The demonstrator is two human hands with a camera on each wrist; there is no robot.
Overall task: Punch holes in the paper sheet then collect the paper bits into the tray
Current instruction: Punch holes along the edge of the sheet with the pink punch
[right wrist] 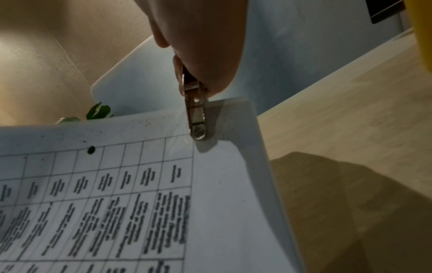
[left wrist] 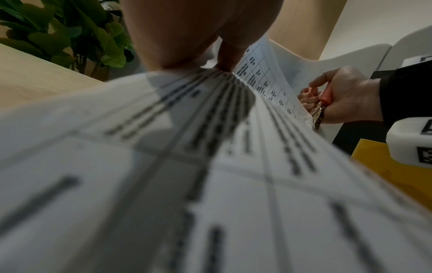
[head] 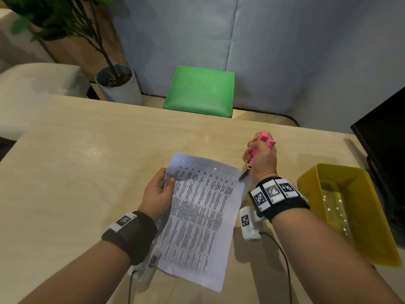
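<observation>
1. Your left hand pinches the printed white paper sheet at its far-left corner, thumb on top and fingers curled beneath. This lifts the far edge off the pale wooden table so the punch can reach over it, while the near end trails down towards the tabletop.
2. Your right hand is clenched round the pink-handled single-hole punch, with its metal nose straddling the sheet's far-right corner. Holding the handles upright keeps the nose square across the edge.
3. Judging by the tight fist, you are squeezing out a hole here, though whether the punch has cut through cannot be told, since the nose covers the spot.
4. Count the holes: two show along the far margin in the head view, one near the left corner and one mid-edge. The corner punch would make a third.
5. The yellow plastic tray sits to your right, just beside your wrist, handy for the bits. Several white specks lie in it, perhaps eight or so. They are too small to say whether they are paper bits or glints.
6. There is one sheet, one punch and one tray.
</observation>
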